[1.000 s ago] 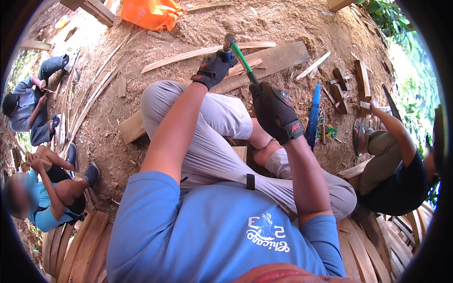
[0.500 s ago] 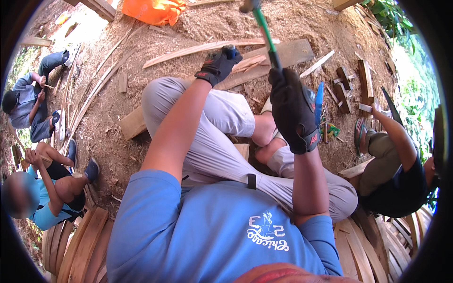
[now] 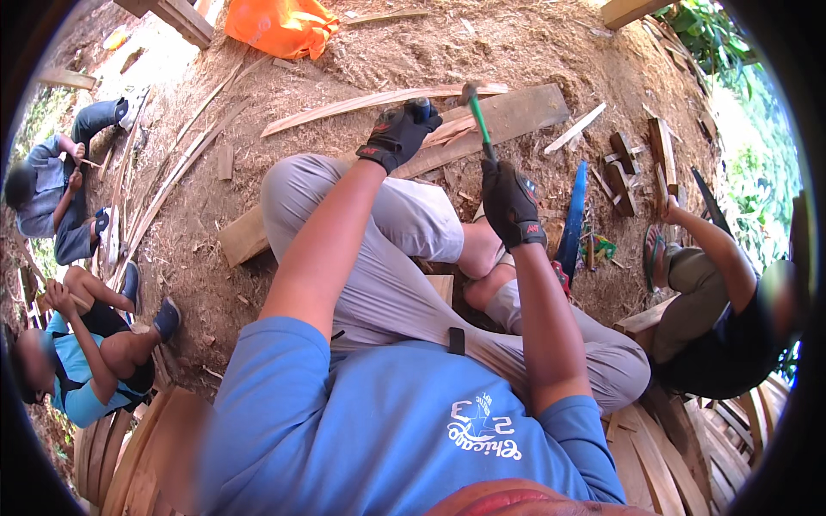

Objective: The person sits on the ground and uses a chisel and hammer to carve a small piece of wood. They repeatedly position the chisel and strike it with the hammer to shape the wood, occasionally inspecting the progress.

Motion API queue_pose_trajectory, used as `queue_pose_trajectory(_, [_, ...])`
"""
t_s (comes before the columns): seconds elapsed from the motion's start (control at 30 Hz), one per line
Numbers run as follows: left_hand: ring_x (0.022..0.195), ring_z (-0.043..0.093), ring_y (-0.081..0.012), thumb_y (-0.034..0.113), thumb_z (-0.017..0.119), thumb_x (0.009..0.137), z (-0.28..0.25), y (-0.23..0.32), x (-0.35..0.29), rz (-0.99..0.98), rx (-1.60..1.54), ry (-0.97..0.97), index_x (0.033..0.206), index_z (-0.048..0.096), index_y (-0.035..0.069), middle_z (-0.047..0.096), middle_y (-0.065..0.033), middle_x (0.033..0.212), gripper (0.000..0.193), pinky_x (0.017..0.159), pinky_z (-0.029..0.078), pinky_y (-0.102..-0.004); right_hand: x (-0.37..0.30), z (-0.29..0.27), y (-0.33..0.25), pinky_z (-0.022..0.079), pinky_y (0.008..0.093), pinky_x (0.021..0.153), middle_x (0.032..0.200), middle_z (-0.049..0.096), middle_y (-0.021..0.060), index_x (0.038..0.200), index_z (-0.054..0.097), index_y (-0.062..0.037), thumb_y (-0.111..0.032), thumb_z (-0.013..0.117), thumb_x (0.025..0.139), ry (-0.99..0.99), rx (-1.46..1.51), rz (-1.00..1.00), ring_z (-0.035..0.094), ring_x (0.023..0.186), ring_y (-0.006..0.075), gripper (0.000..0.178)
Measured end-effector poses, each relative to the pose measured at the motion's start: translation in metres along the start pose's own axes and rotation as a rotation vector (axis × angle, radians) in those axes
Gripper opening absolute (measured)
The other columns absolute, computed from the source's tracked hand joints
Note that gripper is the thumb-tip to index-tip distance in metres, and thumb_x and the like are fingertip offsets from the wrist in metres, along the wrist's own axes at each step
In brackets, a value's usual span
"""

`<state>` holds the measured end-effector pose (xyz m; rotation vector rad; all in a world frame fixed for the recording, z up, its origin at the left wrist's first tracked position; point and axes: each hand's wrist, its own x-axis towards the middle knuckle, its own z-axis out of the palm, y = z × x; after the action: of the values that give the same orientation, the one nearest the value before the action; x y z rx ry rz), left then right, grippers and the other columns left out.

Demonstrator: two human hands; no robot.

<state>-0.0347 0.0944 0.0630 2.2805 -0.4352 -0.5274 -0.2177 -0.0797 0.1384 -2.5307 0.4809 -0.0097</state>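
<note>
My left hand (image 3: 398, 138), in a black glove, is closed round an upright tool handle (image 3: 421, 107) with a dark blue end. The rest of that tool is hidden by the hand. Under it lies a wide wooden board (image 3: 527, 112), with a pale, freshly cut patch beside the glove. My right hand (image 3: 511, 204), also gloved, grips a hammer (image 3: 481, 123) by the dark lower part of its green handle. The hammer's head is above the board, to the right of my left hand; I cannot tell whether it touches anything.
A blue-bladed saw (image 3: 574, 215) with a red handle lies beside my right forearm. Long wood offcuts (image 3: 370, 101) and short wood blocks (image 3: 621, 185) are strewn about on shavings. Co-workers sit at left and right; one hand (image 3: 671, 209) at right holds wood. An orange bag (image 3: 280, 27) lies ahead.
My right hand and the hammer have swung down from a raised position, bringing the head over the board. The blue saw now shows more fully. My left hand stays nearly in place.
</note>
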Motion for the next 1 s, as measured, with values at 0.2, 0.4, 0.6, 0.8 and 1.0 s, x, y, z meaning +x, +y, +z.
queue_pose_trajectory(0.2, [0.092,0.062,-0.0156,0.039,0.071,0.097,0.021,0.008,0.019,0.145,-0.233,-0.055,0.109,0.067,0.01,0.067,-0.0015,0.094,0.032,0.089,0.051,-0.0357,0.013,0.034,0.046,0.05,0.0583,0.073,0.085,0.07,0.0297,0.089,0.071,0.0001,-0.04,0.048,0.107,-0.075,-0.102,0.148,0.067,0.083,0.0496,0.05])
queue_pose_trajectory(0.4, [0.089,0.062,-0.0162,0.034,0.074,0.095,0.028,0.017,0.029,0.118,-0.234,-0.039,0.108,0.068,0.007,0.069,-0.0045,0.097,0.031,0.085,0.052,-0.0366,0.034,0.049,0.072,0.057,0.0528,0.081,0.104,0.075,0.0212,0.106,0.075,-0.0063,-0.028,0.052,0.1,-0.292,-0.273,0.153,0.073,0.096,0.0431,0.032])
queue_pose_trajectory(0.6, [0.09,0.063,-0.0168,0.032,0.075,0.095,-0.004,0.024,0.001,0.076,-0.259,-0.007,0.107,0.069,0.007,0.071,-0.0055,0.095,0.029,0.086,0.052,-0.0361,0.052,0.038,0.071,0.058,0.052,0.087,0.115,0.073,0.0236,0.111,0.075,-0.0047,-0.022,0.056,0.093,-0.425,-0.269,0.213,0.073,0.102,0.0428,0.031])
queue_pose_trajectory(0.8, [0.085,0.066,-0.0123,0.028,0.079,0.093,-0.029,0.019,-0.002,0.045,-0.254,0.229,0.105,0.075,0.01,0.073,-0.001,0.088,0.022,0.08,0.053,-0.0321,0.047,0.027,0.07,0.058,0.051,0.087,0.113,0.074,0.0203,0.108,0.075,-0.0083,-0.021,0.056,0.092,-0.422,-0.246,0.212,0.072,0.104,0.0402,0.028])
queue_pose_trajectory(1.0, [0.089,0.065,-0.0164,0.032,0.077,0.095,0.0,0.02,0.003,0.086,-0.326,0.112,0.105,0.071,0.009,0.07,-0.0042,0.093,0.026,0.084,0.053,-0.0358,0.041,0.031,0.066,0.057,0.0518,0.086,0.112,0.074,0.0202,0.109,0.074,-0.0095,-0.023,0.054,0.095,-0.4,-0.255,0.211,0.072,0.103,0.0408,0.029])
